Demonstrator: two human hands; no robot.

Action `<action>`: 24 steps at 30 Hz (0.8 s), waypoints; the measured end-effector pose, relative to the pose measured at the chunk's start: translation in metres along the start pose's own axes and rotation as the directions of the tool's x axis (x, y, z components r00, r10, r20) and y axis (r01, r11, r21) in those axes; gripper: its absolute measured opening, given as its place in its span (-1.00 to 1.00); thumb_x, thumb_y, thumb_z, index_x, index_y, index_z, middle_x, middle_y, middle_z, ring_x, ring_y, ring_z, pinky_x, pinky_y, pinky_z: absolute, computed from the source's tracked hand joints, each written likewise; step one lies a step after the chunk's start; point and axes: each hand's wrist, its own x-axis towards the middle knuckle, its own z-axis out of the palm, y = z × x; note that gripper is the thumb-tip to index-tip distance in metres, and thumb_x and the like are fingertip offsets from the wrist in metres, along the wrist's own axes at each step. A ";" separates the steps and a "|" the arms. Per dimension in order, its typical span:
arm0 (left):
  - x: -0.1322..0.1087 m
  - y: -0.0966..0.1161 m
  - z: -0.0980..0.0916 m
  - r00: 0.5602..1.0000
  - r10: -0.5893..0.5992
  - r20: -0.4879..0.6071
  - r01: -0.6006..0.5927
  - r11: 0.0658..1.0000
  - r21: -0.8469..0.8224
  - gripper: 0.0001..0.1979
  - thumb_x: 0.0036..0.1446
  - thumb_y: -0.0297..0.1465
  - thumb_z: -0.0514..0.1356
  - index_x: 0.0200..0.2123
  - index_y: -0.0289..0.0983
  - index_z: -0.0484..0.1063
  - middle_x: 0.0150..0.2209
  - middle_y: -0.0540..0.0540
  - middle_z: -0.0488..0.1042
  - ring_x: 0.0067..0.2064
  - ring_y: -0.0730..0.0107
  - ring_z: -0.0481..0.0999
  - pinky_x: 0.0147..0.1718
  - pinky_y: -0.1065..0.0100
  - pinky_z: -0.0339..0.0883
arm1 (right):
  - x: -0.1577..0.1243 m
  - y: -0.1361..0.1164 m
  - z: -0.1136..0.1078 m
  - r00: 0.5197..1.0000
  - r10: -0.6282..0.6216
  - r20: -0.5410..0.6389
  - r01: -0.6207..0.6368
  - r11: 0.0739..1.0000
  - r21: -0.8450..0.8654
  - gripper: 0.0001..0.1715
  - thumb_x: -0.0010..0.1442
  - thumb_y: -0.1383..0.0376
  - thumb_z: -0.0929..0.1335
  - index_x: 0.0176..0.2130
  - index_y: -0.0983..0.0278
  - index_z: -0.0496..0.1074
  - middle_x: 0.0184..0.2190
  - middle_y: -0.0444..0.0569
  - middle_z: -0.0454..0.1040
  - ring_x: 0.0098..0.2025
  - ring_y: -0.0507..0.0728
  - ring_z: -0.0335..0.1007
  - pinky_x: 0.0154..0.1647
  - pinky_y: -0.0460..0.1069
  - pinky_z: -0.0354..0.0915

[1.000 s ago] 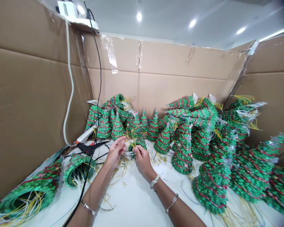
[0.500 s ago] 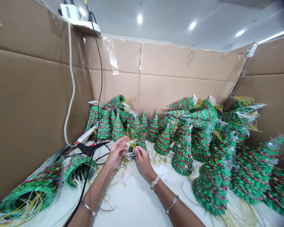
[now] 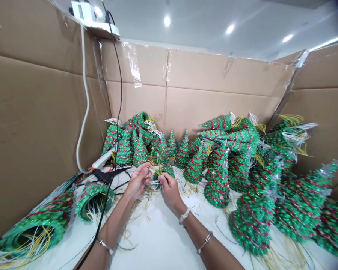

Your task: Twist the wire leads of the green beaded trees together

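We note the small tinsel Christmas tree (image 3: pixel 165 171) tilted just far of our right grip (image 3: pixel 169 190), pinched narrowly at its wired base, while our left grip (image 3: pixel 138 181) closes on its yellow wires (image 3: pixel 157 160).

No writing could be read anywhere: the cardboard panels (image 3: pixel 202 75) showed no legible print, and the white electrical box (image 3: pixel 81 10) at about eleven o'clock was too small and blurred for any label to be made out.
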 end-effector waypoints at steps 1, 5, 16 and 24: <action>0.000 0.000 0.000 1.000 0.006 -0.011 -0.006 1.000 0.008 -0.52 -0.29 -0.23 0.56 -0.28 -0.29 0.56 -0.30 -0.07 0.52 -0.47 0.60 0.35 -0.62 0.56 0.20 | 0.000 0.000 0.000 1.000 -0.004 -0.001 0.004 1.000 -0.009 -0.58 0.36 0.02 0.24 -0.32 0.26 0.43 -0.59 -0.21 0.17 -0.51 0.03 0.08 -0.47 -0.08 0.05; 0.004 -0.002 -0.003 0.993 0.054 -0.102 -0.052 0.998 0.025 -0.54 -0.35 -0.22 0.57 -0.38 -0.30 0.53 -0.43 -0.01 0.48 -0.52 0.61 0.32 -0.64 0.57 0.14 | 0.000 0.001 0.000 1.000 -0.017 -0.006 0.017 1.000 -0.026 -0.59 0.36 0.04 0.24 -0.32 0.26 0.44 -0.57 -0.19 0.19 -0.48 0.04 0.10 -0.46 -0.08 0.05; 0.013 0.007 -0.015 0.955 0.240 -0.174 -0.167 0.920 0.354 -0.69 -0.23 -0.27 0.47 -0.41 -0.33 0.57 -0.66 0.04 0.38 -0.62 0.56 0.26 -0.63 0.49 0.09 | 0.000 0.000 -0.003 1.000 -0.023 -0.015 0.023 0.999 -0.048 -0.58 0.35 0.03 0.24 -0.32 0.26 0.47 -0.59 -0.18 0.21 -0.47 0.06 0.15 -0.45 -0.07 0.08; 0.012 0.015 -0.015 0.982 0.104 -0.159 -0.079 0.984 0.158 -0.50 -0.25 -0.27 0.52 -0.18 -0.30 0.58 -0.46 0.01 0.44 -0.55 0.62 0.31 -0.61 0.52 0.11 | 0.000 -0.002 -0.006 0.999 -0.043 -0.005 0.043 0.996 -0.075 -0.61 0.36 0.07 0.24 -0.30 0.26 0.47 -0.55 -0.15 0.29 -0.44 0.07 0.21 -0.41 -0.07 0.11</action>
